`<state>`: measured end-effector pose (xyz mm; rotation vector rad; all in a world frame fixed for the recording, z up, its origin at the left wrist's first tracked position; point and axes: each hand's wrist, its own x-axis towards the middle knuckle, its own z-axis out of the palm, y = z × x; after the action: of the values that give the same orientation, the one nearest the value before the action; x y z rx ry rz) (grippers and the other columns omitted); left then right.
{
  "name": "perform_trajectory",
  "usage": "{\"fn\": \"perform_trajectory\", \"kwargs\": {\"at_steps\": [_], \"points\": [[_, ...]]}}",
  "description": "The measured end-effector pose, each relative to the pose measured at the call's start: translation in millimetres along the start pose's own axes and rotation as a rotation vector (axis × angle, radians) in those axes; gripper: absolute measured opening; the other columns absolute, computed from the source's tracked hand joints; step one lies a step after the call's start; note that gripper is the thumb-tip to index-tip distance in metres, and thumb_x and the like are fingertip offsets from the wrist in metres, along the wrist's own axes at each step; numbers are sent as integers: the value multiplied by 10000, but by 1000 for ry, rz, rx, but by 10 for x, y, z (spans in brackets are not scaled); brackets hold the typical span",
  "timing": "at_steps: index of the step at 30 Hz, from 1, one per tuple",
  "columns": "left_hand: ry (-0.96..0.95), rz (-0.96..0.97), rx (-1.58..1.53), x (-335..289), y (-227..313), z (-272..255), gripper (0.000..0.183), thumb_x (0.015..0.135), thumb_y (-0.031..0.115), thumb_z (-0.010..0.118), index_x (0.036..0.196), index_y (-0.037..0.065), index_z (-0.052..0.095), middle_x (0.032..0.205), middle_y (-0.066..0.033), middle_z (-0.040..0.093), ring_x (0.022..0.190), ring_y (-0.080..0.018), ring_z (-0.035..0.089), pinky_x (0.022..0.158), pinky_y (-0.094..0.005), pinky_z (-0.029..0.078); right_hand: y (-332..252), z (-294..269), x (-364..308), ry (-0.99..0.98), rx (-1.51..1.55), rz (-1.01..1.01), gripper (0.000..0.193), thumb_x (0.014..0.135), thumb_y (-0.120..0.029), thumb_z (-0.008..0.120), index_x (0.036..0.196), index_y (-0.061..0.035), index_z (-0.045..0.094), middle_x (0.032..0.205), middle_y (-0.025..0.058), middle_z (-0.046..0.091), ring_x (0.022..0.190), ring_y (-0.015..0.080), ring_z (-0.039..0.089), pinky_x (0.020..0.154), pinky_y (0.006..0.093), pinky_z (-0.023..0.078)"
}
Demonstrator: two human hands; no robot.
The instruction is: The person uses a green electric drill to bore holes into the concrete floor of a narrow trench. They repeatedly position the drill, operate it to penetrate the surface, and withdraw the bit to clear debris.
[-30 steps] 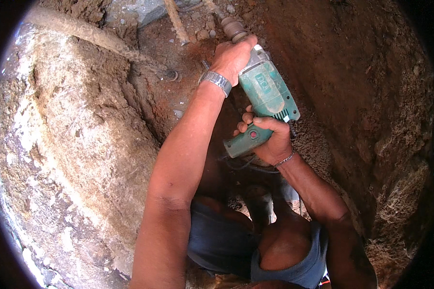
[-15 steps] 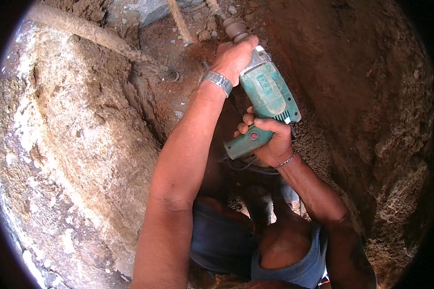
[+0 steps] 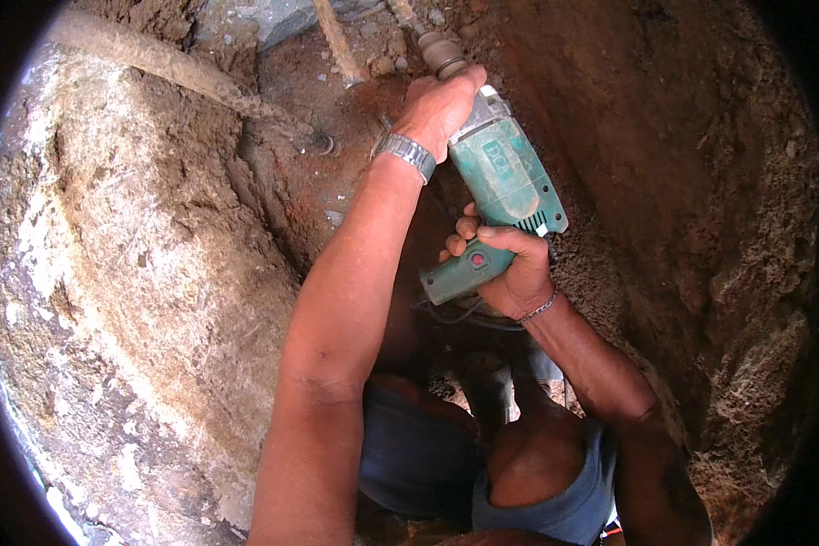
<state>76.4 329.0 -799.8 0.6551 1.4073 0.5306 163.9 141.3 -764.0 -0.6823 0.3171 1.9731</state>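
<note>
A dusty green power drill (image 3: 505, 177), of the hammer drill kind, is held in both of my hands, its front end pointing up and away. My left hand (image 3: 435, 111), with a metal watch on the wrist, wraps round its grey front housing just behind the brown chuck (image 3: 442, 55). Around the rear handle, beside a red button, closes my right hand (image 3: 514, 264), a thin bracelet on that wrist. A muddy bit (image 3: 404, 13) runs from the chuck toward the upper edge; its tip is out of view.
Pale, rough earth (image 3: 164, 237) rises on the left, and a dark brown earth wall (image 3: 664, 182) on the right. A mud-covered pipe (image 3: 173, 65) slants across the upper left. Nearby stands a thinner muddy rod (image 3: 338, 41). A dark cable (image 3: 478, 318) hangs below the drill, above my legs.
The drill and both hands have stayed almost in place, with only a very slight shift. My grip is the same.
</note>
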Motion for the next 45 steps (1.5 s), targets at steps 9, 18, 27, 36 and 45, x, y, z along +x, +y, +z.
{"fn": "perform_trajectory", "kwargs": {"at_steps": [9, 18, 27, 36, 45], "points": [[-349, 174, 13, 58, -64, 168, 410, 939, 348, 629, 1086, -34, 661, 1034, -134, 701, 890, -244, 672, 813, -392, 533, -46, 47, -71, 28, -2, -29, 418, 771, -139, 685, 1157, -53, 552, 902, 69, 596, 872, 232, 600, 900, 448, 472], [76, 33, 76, -13, -96, -6, 320, 857, 315, 746, 881, -2, 705, 868, -104, 706, 731, -211, 649, 665, -383, 514, -44, -30, -6, -51, 30, 14, 386, 794, -127, 660, 1151, -49, 536, 900, 67, 583, 867, 239, 599, 893, 462, 475], [32, 14, 61, 68, -8, -21, 362, 870, 326, 704, 967, -23, 689, 923, -113, 709, 796, -220, 671, 716, -390, 523, -50, 15, 8, -19, 42, -3, 368, 791, -105, 663, 1135, -54, 541, 889, 67, 582, 850, 242, 603, 877, 447, 473], [-100, -68, -62, 265, -191, -77, 378, 888, 331, 687, 1012, -26, 690, 949, -120, 711, 800, -210, 676, 721, -378, 530, -43, 11, 5, 0, 53, -1, 391, 777, -91, 669, 1140, -44, 534, 883, 71, 576, 840, 239, 594, 867, 443, 474], [-102, -24, -87, 165, -192, -100, 386, 927, 368, 651, 1036, -2, 680, 964, -86, 704, 816, -199, 664, 723, -353, 515, -30, 16, 23, -2, 43, -11, 377, 769, -102, 673, 1118, -38, 546, 875, 72, 579, 831, 241, 594, 854, 440, 479]]}}
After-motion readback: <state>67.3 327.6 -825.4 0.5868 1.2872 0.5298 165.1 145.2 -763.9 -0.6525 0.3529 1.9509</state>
